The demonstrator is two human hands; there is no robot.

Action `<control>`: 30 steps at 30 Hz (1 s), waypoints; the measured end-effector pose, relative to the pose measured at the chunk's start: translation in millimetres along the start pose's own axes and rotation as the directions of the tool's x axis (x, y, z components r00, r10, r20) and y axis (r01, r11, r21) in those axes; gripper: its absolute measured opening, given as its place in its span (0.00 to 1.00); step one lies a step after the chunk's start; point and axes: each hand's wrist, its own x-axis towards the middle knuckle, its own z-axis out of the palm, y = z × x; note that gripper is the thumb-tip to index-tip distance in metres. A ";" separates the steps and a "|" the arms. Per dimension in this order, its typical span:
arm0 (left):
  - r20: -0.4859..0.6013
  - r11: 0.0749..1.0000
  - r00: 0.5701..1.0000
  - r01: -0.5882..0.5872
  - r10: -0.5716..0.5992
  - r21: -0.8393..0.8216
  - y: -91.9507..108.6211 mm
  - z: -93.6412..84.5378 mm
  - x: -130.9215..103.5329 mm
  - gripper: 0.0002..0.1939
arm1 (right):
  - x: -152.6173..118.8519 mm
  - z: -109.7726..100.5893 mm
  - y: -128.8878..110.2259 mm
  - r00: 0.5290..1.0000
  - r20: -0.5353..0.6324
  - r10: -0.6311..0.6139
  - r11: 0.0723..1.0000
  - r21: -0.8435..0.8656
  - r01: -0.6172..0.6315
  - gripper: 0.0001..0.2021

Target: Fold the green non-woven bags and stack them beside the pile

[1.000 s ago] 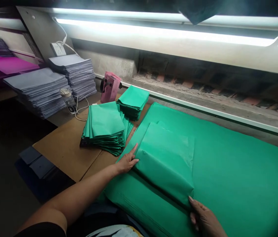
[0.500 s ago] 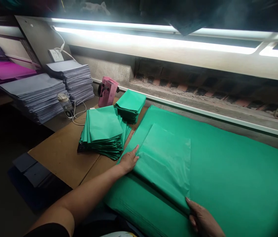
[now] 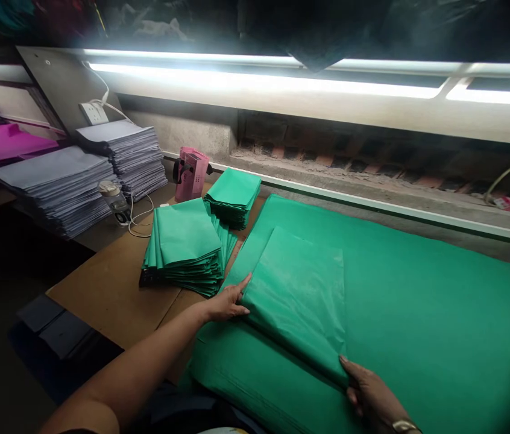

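A folded green sheet [image 3: 298, 286], lightly creased and glossy, lies on a large stack of green sheets [image 3: 409, 301]. My left hand [image 3: 228, 301] is open at its left corner, with index finger and thumb spread apart along the edge. At the near right corner, my right hand [image 3: 370, 386] grips the fold, thumb on top and fingers curled below. Left of the large stack stands a fanned pile of smaller folded green pieces [image 3: 187, 232]. Behind that is a neater green pile [image 3: 234, 190].
Brown cardboard [image 3: 114, 286] covers the table at left. A pink box [image 3: 192, 175] with black clips stands near the wall ledge. Farther left are a clear bottle [image 3: 114, 202], a white cable and tall stacks of grey-white sheets [image 3: 56, 172]. A bright tube light [image 3: 255, 81] hangs low above.
My left hand has slid slightly toward me and left along the sheet's edge, its thumb now farther from the index finger. The right hand keeps its grip. The view has shifted slightly.
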 end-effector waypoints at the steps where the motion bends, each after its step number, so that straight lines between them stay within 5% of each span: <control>1: 0.013 0.999 1.000 0.019 -0.020 0.045 1.0 -1.7 0.3 0.48 | -0.3 0.1 -0.6 1.000 0.003 -0.002 1.000 -0.013 0.002 0.17; 4: -0.098 0.962 0.994 0.069 -0.044 0.266 10.6 -5.3 7.7 0.44 | 1.2 1.7 0.1 1.000 0.004 -0.017 0.999 -0.043 0.018 0.18; 6: -0.202 0.906 0.978 0.048 0.042 0.420 19.8 -3.7 18.0 0.42 | 3.8 3.6 1.8 1.000 0.002 -0.030 0.998 -0.050 0.030 0.19; 9: 0.008 0.838 0.988 -0.133 0.152 0.529 28.0 4.9 37.6 0.38 | 7.1 1.0 3.1 0.999 -0.013 -0.032 0.996 -0.089 0.031 0.20; 12: 0.249 0.815 0.965 -0.206 0.078 0.542 22.0 15.2 53.8 0.38 | 6.1 -13.6 0.7 0.993 -0.035 -0.114 0.957 -0.272 0.100 0.21; 14: 0.268 0.790 0.962 -0.199 0.046 0.579 12.9 20.1 59.6 0.39 | 2.8 -19.4 -2.8 0.958 -0.119 -0.262 0.840 -0.517 0.166 0.21; 15: 0.268 0.776 0.963 -0.201 0.043 0.597 8.5 21.7 61.3 0.40 | 0.6 -15.8 -4.9 0.904 -0.191 -0.382 0.750 -0.636 0.182 0.21; 17: 0.277 0.754 0.960 -0.207 0.035 0.624 2.5 23.6 62.8 0.41 | -4.5 11.2 -9.3 0.712 -0.260 -0.652 0.540 -0.819 0.194 0.24; 19: 0.283 0.726 0.959 -0.209 0.021 0.655 1.2 24.2 63.3 0.42 | -9.1 62.2 -13.1 0.548 -0.094 -0.831 0.293 -0.912 0.288 0.28; 21: 0.281 0.692 0.959 -0.214 0.017 0.689 2.8 24.0 63.1 0.41 | -11.6 117.1 -13.3 0.559 0.250 -0.791 0.045 -0.887 0.460 0.31; 23: 0.271 0.668 0.962 -0.226 0.038 0.709 4.8 23.0 60.8 0.39 | -12.1 148.5 -4.9 0.569 0.359 -0.740 -0.035 -0.865 0.500 0.37; 25: 0.262 0.658 0.962 -0.245 0.076 0.712 5.3 20.4 54.2 0.39 | -12.7 141.5 14.5 0.603 0.292 -0.742 -0.015 -0.907 0.421 0.39; 28: 0.314 0.648 0.939 -0.328 0.142 0.688 2.7 12.8 34.1 0.40 | -15.0 82.5 52.1 0.648 0.085 -0.757 0.084 -0.971 0.226 0.37; 30: 0.401 0.635 0.899 -0.416 0.178 0.651 -1.6 5.7 17.9 0.41 | -13.7 44.7 67.1 0.676 0.046 -0.736 0.109 -0.977 0.185 0.37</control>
